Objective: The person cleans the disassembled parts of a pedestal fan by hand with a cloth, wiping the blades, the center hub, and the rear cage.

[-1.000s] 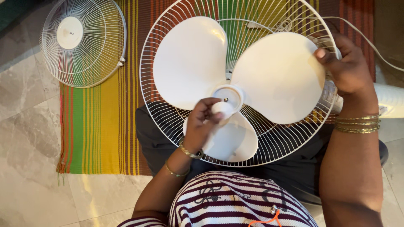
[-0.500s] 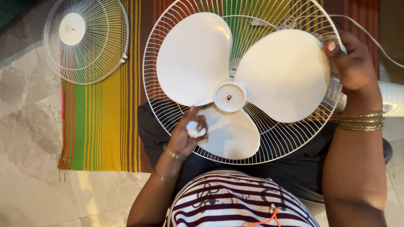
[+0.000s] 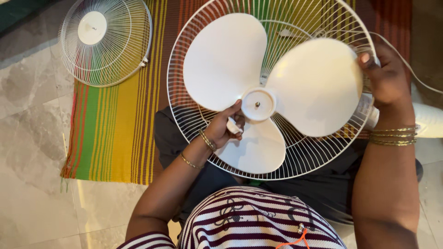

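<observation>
A white three-bladed fan blade (image 3: 230, 60) sits in the rear wire guard (image 3: 318, 157) that lies over my lap. Its round hub (image 3: 257, 104) shows a small metal shaft end at the centre. My left hand (image 3: 223, 125) is just left of and below the hub, closed on a small white plastic cap (image 3: 233, 126). My right hand (image 3: 386, 76) grips the guard's right rim and the edge of the right-hand blade. Gold bangles sit on both wrists.
The detached front wire guard (image 3: 107, 41) with its white centre disc lies at upper left on a striped mat (image 3: 106, 129) of green, yellow and red. A white cord (image 3: 417, 78) and the white fan body (image 3: 431, 119) are at the right. Marble floor (image 3: 27, 138) surrounds the mat.
My left hand took the white cap off the hub, drew it down and to the left, then came back up beside the hub. The fan shifted slightly to the right.
</observation>
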